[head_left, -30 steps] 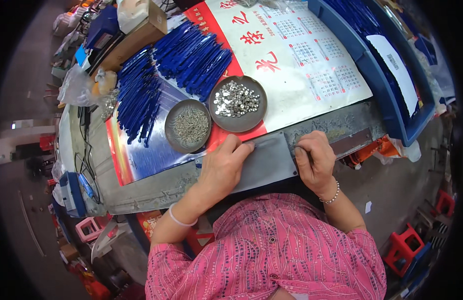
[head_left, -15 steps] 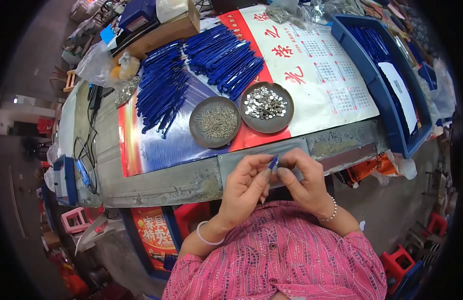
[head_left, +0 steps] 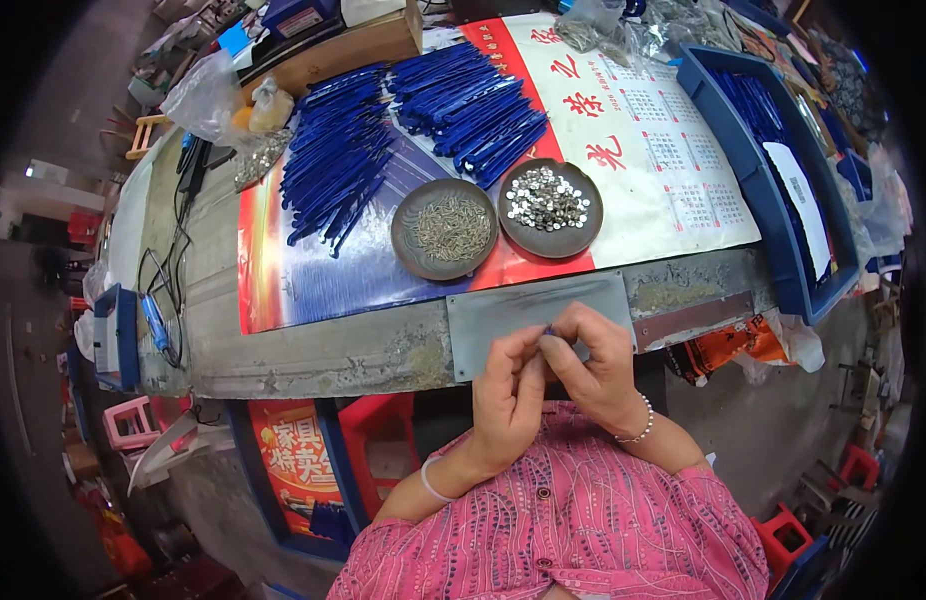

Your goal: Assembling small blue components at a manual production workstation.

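Observation:
My left hand [head_left: 513, 388] and my right hand [head_left: 593, 368] meet over the table's near edge, fingertips pinched together. Between them a small bit of a slender blue piece [head_left: 550, 330] shows; my fingers hide the rest. Just beyond lies a grey metal plate [head_left: 483, 310]. Past it stand two dark round dishes side by side: the left dish [head_left: 404, 252] holds small metal pins [head_left: 453, 232], the right dish [head_left: 591, 232] small shiny metal discs [head_left: 549, 200]. Behind the dishes, long thin blue pieces lie in a left pile [head_left: 333, 160] and a right pile [head_left: 468, 105].
A printed calendar sheet [head_left: 673, 215] covers much of the table [head_left: 313, 362]. On the right stands a blue bin [head_left: 841, 285] with more blue pieces. Cables [head_left: 183, 235] and a clear bag [head_left: 205, 105] lie at left; a wooden box [head_left: 363, 45] sits at the back.
My hands have drawn closer together, and the blue piece, plainer before, is now mostly covered by my fingers. The whole view has shifted slightly.

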Demonstrator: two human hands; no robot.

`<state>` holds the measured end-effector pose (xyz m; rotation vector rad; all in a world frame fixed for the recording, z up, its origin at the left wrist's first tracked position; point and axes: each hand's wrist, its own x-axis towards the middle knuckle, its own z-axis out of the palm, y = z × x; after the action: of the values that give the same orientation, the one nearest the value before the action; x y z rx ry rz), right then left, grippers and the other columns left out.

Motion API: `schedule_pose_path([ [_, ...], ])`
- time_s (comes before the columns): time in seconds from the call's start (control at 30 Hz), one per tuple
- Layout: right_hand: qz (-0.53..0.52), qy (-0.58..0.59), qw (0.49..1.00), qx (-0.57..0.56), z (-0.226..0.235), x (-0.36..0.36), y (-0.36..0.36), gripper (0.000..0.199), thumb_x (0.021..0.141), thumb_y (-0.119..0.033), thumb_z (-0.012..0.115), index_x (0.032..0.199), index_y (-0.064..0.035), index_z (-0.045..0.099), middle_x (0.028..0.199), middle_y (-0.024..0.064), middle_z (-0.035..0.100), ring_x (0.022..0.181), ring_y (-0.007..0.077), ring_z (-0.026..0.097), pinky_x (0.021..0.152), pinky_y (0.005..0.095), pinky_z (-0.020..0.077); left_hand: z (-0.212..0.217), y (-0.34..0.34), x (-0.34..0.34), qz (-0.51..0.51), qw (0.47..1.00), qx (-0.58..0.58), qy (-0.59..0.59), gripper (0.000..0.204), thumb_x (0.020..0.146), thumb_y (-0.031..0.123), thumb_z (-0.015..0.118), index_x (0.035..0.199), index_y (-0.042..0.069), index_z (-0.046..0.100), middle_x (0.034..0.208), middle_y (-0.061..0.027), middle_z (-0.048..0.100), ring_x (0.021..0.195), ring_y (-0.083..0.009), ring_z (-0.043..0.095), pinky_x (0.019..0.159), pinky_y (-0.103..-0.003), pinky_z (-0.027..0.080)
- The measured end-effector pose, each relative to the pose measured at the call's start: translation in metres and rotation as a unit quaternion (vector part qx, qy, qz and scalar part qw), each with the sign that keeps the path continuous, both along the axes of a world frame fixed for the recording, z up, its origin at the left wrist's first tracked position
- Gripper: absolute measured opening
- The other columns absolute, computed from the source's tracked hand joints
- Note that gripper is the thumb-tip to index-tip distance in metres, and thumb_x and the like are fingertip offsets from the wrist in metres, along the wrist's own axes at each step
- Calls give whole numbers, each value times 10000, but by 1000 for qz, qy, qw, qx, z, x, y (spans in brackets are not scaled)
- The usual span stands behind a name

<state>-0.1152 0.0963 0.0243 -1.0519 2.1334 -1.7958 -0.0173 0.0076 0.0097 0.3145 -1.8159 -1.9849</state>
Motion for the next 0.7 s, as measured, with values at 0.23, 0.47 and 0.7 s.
schedule_pose_path([
  [0.23,-44,189,979,-57,-16,4,0,222,845,-120,653,717,-35,493,585,90,446,469,260,462,430,350,357,-4,13,8,-11,994,95,44,264,964,0,446,1228,-21,451,1062,-88,599,919,-105,574,804,-225,470],
  [0.47,-10,-103,995,-4,-14,19,5,224,857,-133,657,737,-20,505,609,99,498,482,210,509,443,313,385,-7,20,10,3,990,134,35,234,980,46,446,1210,25,409,918,-25,545,675,-23,439,565,-157,355],
  [0.7,14,-33,999,-31,-7,10,4,190,819,-102,662,771,-20,497,611,62,497,499,142,472,441,288,352,-2,20,9,50,987,145,57,219,972,48,461,1185,38,410,871,-28,539,622,-23,420,528,-167,330],
])
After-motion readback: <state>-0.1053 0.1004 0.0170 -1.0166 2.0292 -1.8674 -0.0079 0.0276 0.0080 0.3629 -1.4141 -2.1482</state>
